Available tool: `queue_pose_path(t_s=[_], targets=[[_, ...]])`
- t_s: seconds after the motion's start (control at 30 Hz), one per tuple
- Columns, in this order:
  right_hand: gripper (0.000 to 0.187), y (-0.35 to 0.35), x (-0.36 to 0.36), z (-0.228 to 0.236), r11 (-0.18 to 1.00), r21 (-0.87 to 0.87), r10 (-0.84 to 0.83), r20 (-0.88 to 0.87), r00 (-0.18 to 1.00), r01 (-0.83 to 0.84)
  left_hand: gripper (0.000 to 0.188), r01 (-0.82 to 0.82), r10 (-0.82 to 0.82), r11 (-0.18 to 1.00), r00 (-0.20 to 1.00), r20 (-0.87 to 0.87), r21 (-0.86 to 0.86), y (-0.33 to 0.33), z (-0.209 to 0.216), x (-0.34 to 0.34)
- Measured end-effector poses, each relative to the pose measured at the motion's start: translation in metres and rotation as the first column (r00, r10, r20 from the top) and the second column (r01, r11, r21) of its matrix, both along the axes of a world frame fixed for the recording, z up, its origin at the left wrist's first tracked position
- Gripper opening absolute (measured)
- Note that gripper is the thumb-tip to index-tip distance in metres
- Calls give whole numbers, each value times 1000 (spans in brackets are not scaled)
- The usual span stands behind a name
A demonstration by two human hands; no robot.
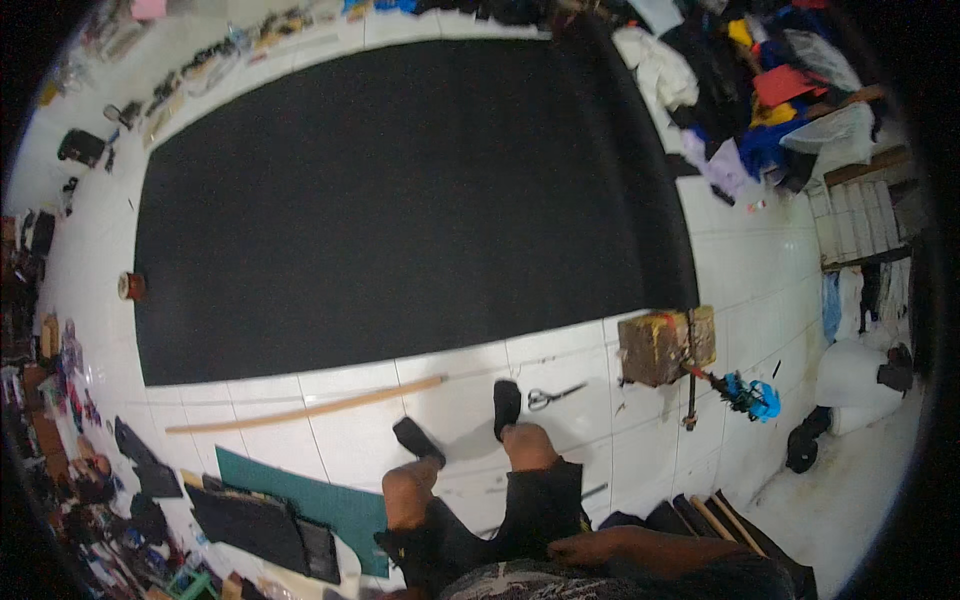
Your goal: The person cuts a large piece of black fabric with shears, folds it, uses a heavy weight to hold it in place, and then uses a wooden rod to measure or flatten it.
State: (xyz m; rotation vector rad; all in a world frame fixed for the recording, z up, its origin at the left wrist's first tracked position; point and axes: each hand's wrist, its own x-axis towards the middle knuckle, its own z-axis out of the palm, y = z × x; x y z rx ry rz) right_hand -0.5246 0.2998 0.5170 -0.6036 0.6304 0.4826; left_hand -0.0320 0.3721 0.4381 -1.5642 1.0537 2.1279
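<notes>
Broad black fabric sheet (400, 200) flat on white tiles, scissors (552, 397) nearby; hand states untellable.

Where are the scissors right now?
In the head view the scissors lie on the white tiled floor, just right of the person's right foot and left of the brown block, below the black sheet.

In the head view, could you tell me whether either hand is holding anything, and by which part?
It cannot be told: only a forearm crosses the lower edge above the black shorts, and neither hand shows. The scissors lie untouched on the floor.
</notes>
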Motion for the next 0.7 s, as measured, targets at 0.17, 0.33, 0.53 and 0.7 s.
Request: queue_pose_path(t_s=[0.17, 0.33, 0.53, 0.7], targets=[[42, -49, -1, -81, 901, 182, 267, 484, 833, -395, 44, 63, -116, 988, 905, 410, 142, 66, -71, 33], [21, -242, -3, -280, 706, -707, -88, -54, 995, 24, 44, 113, -226, 973, 641, 734, 200, 114, -194, 159], [31, -297, -30, -532, -157, -927, -111, -327, 938, -341, 40, 65, 446, 708, 731, 517, -703, -112, -378, 190], [39, -294, 3, -599, -415, -860, -184, -239, 954, -295, 32, 321, 56, 635, 888, 457, -703, -228, -425, 117]])
